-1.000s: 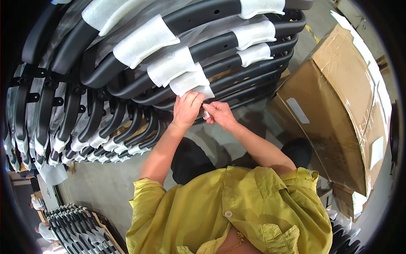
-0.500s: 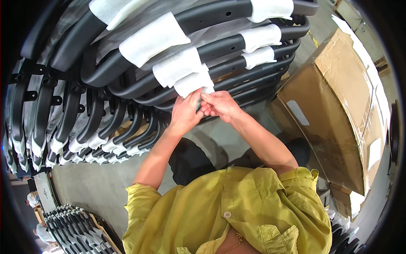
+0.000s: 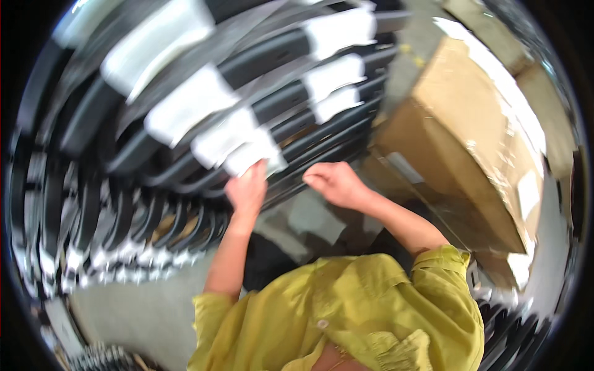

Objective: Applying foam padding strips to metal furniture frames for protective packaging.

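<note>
Black curved tubular frames (image 3: 266, 62) are stacked in rows in front of me, with white foam wraps round their bars. My left hand (image 3: 247, 190) is at the lowest of the near wraps, its fingers closed on the edge of this white foam wrap (image 3: 255, 153). To the right, my right hand (image 3: 339, 185) hangs in the air, away from the wrap and the bars. Its fingers are curled into a pinch; whatever may be between them is too small and blurred to make out.
A large brown cardboard box (image 3: 458, 154) stands close on my right, with clear film and white labels on it. More bent frame ends with white wrapped tips (image 3: 124, 260) line the left side. Further frames (image 3: 516, 334) lie at the lower right.
My right hand has let go of the foam wrap's edge and drawn away to the right. My left hand stays at the wrap. The whole view has shifted and blurred.
</note>
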Demonstrator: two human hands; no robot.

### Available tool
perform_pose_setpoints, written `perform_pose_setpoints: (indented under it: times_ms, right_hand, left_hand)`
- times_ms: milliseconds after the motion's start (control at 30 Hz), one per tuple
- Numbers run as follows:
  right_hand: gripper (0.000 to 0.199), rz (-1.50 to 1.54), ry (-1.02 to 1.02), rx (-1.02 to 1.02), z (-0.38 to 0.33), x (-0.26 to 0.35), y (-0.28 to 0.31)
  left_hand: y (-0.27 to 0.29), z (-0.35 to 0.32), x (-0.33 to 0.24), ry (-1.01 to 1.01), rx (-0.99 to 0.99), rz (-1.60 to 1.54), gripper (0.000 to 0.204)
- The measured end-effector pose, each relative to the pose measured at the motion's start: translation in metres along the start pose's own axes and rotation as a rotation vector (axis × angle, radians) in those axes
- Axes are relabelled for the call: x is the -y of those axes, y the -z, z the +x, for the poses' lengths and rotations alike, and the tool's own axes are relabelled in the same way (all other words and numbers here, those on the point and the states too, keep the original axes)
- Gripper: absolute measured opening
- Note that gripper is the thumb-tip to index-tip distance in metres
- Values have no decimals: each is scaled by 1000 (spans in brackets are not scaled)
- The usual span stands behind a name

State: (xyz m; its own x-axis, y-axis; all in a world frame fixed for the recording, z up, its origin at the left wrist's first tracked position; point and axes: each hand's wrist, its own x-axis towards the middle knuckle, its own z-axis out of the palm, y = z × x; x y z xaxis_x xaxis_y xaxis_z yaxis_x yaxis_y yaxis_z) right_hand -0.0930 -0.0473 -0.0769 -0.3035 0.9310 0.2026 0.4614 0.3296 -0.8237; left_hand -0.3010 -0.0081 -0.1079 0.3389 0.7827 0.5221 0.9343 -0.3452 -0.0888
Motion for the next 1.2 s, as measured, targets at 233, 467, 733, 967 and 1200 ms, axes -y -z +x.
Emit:
perform_pose_setpoints:
  times_ms: [233,467,733,967,1200]
  right_hand:
    - [20,-1506,296,-313,27,2,119]
    - [20,-1773,153,17,1,-9,143]
    - [20,-1662,101,178,-75,-11,155]
    - [19,-1605,105,97,-163,23,158]
    - [15,-1357,-52,75,-203,57,156]
  left_hand:
    - [5,-9,-1,379,29,-377,25]
    - [-8,-11,6,376,53,-430,26]
    - [-3,-5,14,363,48,-393,28]
    - [4,-5,4,326,73,-494,27]
    - [3,-8,9,342,104,-443,26]
